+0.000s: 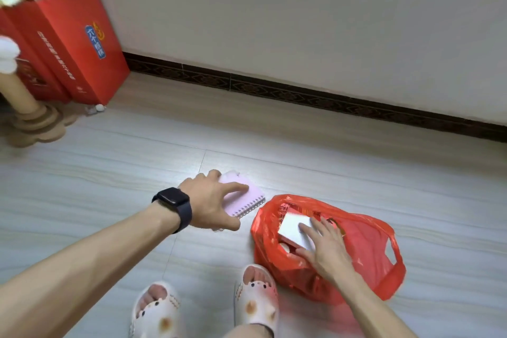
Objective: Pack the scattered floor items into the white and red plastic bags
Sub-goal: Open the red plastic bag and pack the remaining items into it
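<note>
A pink spiral notebook (247, 197) lies flat on the grey floor. My left hand (211, 200), with a dark watch on its wrist, reaches over the notebook, with its fingers and thumb curled round the edges. To the right sits a red plastic bag (365, 239) with its mouth open and several items inside. My right hand (326, 247) holds a white box (295, 228) at the bag's mouth, fingers on top and thumb against its side. No white bag is in view.
Red cardboard boxes (76, 44) stand against the wall at the far left, beside a beige furniture leg (30, 110). A dark skirting board (301, 96) runs along the wall. My feet in white slippers (255, 299) stand just left of the bag.
</note>
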`<action>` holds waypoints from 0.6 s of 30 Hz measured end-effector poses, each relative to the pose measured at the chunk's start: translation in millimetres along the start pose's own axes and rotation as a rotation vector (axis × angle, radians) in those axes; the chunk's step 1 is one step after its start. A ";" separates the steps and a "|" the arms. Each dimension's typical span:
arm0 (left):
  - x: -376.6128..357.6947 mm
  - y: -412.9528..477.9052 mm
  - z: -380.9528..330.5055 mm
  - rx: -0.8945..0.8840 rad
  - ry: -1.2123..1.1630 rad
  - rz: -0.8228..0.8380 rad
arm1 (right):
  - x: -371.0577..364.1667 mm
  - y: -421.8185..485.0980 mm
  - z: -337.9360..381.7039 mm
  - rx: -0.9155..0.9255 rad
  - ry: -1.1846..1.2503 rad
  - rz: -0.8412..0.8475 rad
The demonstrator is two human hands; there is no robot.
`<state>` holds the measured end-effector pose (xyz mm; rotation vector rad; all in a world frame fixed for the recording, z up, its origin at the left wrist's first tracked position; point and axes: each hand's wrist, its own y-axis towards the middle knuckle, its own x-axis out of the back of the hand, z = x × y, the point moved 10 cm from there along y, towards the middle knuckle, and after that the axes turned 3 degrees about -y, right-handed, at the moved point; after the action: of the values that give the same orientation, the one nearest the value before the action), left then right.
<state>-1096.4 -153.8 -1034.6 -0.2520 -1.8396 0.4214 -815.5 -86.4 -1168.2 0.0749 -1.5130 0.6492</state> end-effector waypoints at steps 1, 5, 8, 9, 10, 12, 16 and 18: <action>1.3 0.9 -16.3 -0.037 0.046 -0.006 | -8.0 5.2 0.2 0.007 -0.027 0.041; -9.0 9.4 -73.9 -0.156 0.087 -0.030 | 10.9 -2.6 -7.3 -0.186 0.394 -0.015; -27.1 16.7 -117.2 -0.235 0.074 -0.070 | 41.1 -43.6 -16.4 -0.390 1.225 -0.212; -33.0 19.0 -131.3 -0.268 0.074 -0.085 | 39.9 -52.9 -7.4 -0.367 1.492 -0.146; -41.4 22.0 -148.8 -0.319 0.079 -0.094 | 38.6 -62.1 -1.2 -0.335 1.669 -0.073; -56.1 25.3 -184.6 -0.445 0.092 -0.124 | 37.7 -76.3 -11.1 -0.327 1.706 -0.066; -80.2 37.9 -205.6 -0.502 -0.039 -0.176 | 51.7 -103.7 -86.9 -0.524 1.359 -0.387; -98.5 48.7 -190.5 -0.429 0.058 -0.140 | 69.7 -121.2 -122.1 -0.599 1.061 -0.494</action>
<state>-887.1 -116.4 -1090.7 -0.4185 -1.8622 -0.0820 -658.3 -109.7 -1072.3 -0.3064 -0.5523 -0.2001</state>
